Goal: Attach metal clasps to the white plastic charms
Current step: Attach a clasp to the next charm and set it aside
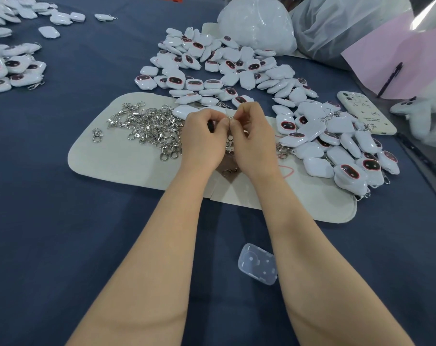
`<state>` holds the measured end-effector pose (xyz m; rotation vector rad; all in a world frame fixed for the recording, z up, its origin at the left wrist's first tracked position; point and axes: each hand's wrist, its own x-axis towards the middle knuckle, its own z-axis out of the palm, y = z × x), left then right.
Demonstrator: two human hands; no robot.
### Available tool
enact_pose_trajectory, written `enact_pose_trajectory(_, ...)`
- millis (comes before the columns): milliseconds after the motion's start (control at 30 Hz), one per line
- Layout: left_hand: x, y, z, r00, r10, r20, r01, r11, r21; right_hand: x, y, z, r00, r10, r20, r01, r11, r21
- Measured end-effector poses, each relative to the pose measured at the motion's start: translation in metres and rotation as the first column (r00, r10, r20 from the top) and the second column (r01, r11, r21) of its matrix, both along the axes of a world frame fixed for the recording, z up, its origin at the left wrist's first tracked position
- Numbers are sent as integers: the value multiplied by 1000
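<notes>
Left hand (203, 138), right hand (253, 138) together over mat (117, 158), fingertips pinching metal clasp (229, 140). Clasp pile (149, 126) at 9 o'clock, charms (336, 151) at 3.

Even, soft light; perhaps edge-warped.

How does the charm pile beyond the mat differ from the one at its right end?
The far pile spreads wider, its charms mostly bare; the right pile is compact, with clasps showing. The far pile lies mostly on blue cloth; the right pile overlaps the mat. Both hold white charms with dark, red-rimmed faces.
</notes>
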<state>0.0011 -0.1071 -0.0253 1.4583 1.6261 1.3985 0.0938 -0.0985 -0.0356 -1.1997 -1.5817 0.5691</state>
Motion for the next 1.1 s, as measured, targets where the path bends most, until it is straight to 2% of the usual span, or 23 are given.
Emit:
enact_pose_trajectory(67,-1,0,1,997,3,74,-3,1000,-5,3,2,0,998,-61,-35,61,998,-3)
enact_pose_trajectory(167,-3,-1,2,958,17,287,-7,999,-37,5,4,-3,990,-127,-56,125,992,-31)
enact_pose_trajectory(267,-2,-2,5,927,7,374,13,999,-50,2,3,-2,992,-122,-33,121,992,-26)
enact_pose_trajectory(800,0,5,-4,903,28,428,9,996,-83,-2,0,-1,996,-81,40,82,996,-26)
enact_pose_trajectory(1100,-1,5,-4,916,31,401,-1,997,-74,-3,0,-1,996,-56,65,58,998,-35)
